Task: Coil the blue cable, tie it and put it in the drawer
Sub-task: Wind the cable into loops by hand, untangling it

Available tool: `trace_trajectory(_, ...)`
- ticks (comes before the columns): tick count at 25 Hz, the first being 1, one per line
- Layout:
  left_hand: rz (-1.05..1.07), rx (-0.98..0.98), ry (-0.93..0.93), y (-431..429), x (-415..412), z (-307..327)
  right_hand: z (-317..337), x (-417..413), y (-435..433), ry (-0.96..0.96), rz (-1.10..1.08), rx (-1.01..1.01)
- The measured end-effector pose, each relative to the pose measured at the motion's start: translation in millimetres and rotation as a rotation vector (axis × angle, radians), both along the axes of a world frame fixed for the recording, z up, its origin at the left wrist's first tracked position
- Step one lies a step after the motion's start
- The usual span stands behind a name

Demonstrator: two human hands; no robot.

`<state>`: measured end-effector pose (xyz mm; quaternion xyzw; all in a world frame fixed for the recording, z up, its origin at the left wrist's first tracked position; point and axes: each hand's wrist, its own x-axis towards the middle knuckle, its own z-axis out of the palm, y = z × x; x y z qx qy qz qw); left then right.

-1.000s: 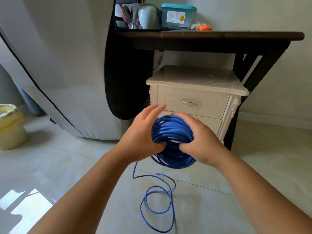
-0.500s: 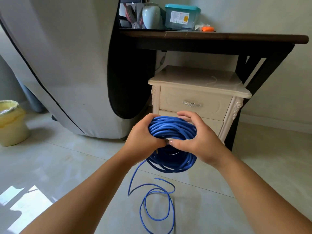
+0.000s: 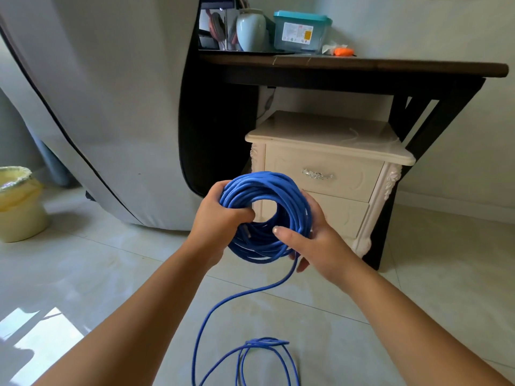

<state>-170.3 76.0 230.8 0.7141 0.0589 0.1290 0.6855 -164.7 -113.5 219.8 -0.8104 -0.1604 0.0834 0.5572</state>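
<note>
Before the closed drawer (image 3: 317, 174), left hand (image 3: 220, 218) and right hand (image 3: 315, 243) each curl their grip round the blue cable (image 3: 267, 188), mid-coiling; the tail (image 3: 206, 316) on the floor (image 3: 418, 288) wants winding next.

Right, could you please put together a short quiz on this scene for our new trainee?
1. True or false: the whole blue cable is already wound into the coil.
2. Which hand has its fingers curled through the coil's centre? A) left B) right C) neither
3. Fill in: the top drawer of the cream cabinet is ___ (open or closed).
Key:
1. False. A length trails down to loops on the floor.
2. A, the left hand. The right hand holds the coil's lower right, thumb in front.
3. Closed.
</note>
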Motion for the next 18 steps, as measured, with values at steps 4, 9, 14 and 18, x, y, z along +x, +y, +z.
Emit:
trace_trajectory(4, -0.026, -0.073, 0.026, -4.8, 2.8, -1.8, -1.7, -0.1, 8.3, 0.106, -0.039, 0.149)
trace_trajectory(9, -0.183, -0.156, 0.031, -6.3, -0.5, -1.8, 2.6, 4.2, 9.9, 0.064, -0.036, 0.357)
trace_trajectory(14, -0.297, -0.191, 0.022, -13.1, -2.4, -7.5, -4.3, 12.7, 7.2, 0.123, -0.142, 0.511)
trace_trajectory(18, -0.418, -0.032, 0.189, -12.7, -6.9, -8.8, -0.8, 19.0, -4.2, 0.189, -0.241, 0.46)
